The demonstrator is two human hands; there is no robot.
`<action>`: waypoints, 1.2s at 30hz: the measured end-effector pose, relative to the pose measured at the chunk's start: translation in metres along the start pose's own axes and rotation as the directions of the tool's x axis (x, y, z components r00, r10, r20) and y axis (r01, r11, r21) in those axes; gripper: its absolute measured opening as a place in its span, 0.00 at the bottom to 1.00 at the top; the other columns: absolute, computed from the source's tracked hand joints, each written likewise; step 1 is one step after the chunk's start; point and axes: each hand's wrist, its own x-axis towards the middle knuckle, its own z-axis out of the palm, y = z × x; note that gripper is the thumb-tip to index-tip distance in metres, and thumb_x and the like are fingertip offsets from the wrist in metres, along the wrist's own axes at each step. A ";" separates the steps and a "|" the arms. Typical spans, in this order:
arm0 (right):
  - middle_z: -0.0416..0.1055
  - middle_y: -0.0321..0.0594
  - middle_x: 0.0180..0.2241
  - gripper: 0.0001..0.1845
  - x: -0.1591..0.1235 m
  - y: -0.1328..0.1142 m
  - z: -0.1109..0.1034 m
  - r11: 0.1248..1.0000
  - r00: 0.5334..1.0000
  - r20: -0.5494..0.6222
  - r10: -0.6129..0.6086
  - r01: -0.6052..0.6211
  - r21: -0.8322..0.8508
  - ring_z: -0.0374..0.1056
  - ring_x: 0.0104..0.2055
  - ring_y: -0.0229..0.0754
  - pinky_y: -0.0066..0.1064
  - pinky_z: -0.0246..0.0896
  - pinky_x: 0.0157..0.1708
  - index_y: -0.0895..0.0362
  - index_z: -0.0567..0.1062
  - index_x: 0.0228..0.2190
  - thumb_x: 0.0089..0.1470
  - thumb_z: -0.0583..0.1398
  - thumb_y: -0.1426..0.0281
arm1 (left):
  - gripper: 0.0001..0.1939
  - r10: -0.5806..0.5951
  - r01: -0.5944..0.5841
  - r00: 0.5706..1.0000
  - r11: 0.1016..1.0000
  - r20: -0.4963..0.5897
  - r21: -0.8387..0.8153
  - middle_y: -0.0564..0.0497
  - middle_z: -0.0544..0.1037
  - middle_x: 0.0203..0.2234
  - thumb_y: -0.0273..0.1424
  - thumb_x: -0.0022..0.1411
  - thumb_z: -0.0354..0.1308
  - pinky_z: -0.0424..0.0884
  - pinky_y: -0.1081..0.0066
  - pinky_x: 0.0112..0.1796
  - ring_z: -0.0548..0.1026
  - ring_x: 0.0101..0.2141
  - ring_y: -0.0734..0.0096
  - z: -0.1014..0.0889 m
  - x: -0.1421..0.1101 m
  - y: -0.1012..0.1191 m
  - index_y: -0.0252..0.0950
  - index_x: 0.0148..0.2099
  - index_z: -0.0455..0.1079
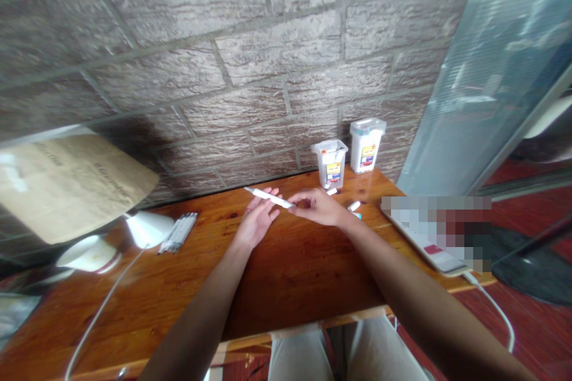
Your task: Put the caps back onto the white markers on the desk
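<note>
A white marker (270,197) is held between my two hands above the wooden desk, slanting down to the right. Its narrow grey tip points to the upper left. My left hand (256,223) holds it along the barrel, palm up, with the fingers behind it. The right end is pinched between thumb and fingertips of my right hand (319,207). Just beyond the right hand lie a white cap (331,191) and another small white cap (354,206). A teal-ended piece (357,215) is partly hidden by the right wrist.
An open clear tub (331,174) and a lidded tub (365,152) stand by the brick wall. Several markers (179,233) lie in a row at left, beside a lamp (148,229) and a paper cup (92,255). A partly blurred-out laptop (440,256) sits at right.
</note>
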 end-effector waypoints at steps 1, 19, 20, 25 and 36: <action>0.81 0.40 0.37 0.14 0.000 -0.001 0.000 1.000 1.000 -0.002 -0.001 0.001 -0.001 0.73 0.34 0.40 0.28 0.63 0.34 0.58 0.81 0.40 0.56 0.62 0.64 | 0.15 -0.001 0.001 1.000 1.000 0.003 -0.001 0.48 0.77 0.52 0.24 0.56 0.65 0.69 0.69 0.44 0.74 0.52 0.64 0.000 0.000 0.000 0.41 0.46 0.76; 0.80 0.44 0.34 0.23 -0.002 0.005 -0.007 0.985 0.951 -0.298 0.078 -0.119 -0.123 0.71 0.28 0.41 0.31 0.66 0.29 0.57 0.80 0.40 0.55 0.61 0.51 | 0.20 0.344 0.033 0.894 0.590 -0.288 0.807 0.48 0.79 0.28 0.47 0.58 0.62 0.64 0.73 0.30 0.74 0.29 0.69 -0.043 0.013 0.034 0.34 0.40 0.78; 0.80 0.45 0.35 0.23 -0.002 0.007 -0.008 0.983 0.943 -0.323 0.074 -0.123 -0.133 0.71 0.29 0.42 0.32 0.66 0.31 0.57 0.80 0.40 0.55 0.61 0.50 | 0.17 0.334 0.064 0.899 0.539 -0.283 0.840 0.48 0.78 0.26 0.44 0.55 0.66 0.64 0.72 0.31 0.74 0.29 0.68 -0.046 0.010 0.036 0.35 0.36 0.79; 0.80 0.45 0.35 0.24 -0.001 0.010 -0.009 0.980 0.931 -0.357 0.072 -0.133 -0.147 0.71 0.29 0.43 0.34 0.66 0.31 0.57 0.80 0.40 0.55 0.61 0.50 | 0.13 0.294 0.210 0.905 0.315 -0.306 0.926 0.49 0.77 0.22 0.40 0.44 0.73 0.64 0.68 0.37 0.76 0.36 0.57 -0.050 -0.002 0.037 0.39 0.21 0.74; 0.80 0.45 0.33 0.24 0.000 0.007 -0.008 0.977 0.927 -0.362 0.093 -0.156 -0.148 0.70 0.28 0.42 0.34 0.65 0.31 0.58 0.81 0.40 0.54 0.61 0.50 | 0.22 0.218 0.314 0.934 -0.128 -0.282 0.941 0.44 0.81 0.34 0.57 0.51 0.62 0.66 0.64 0.38 0.77 0.40 0.52 -0.040 -0.006 0.036 0.42 0.30 0.77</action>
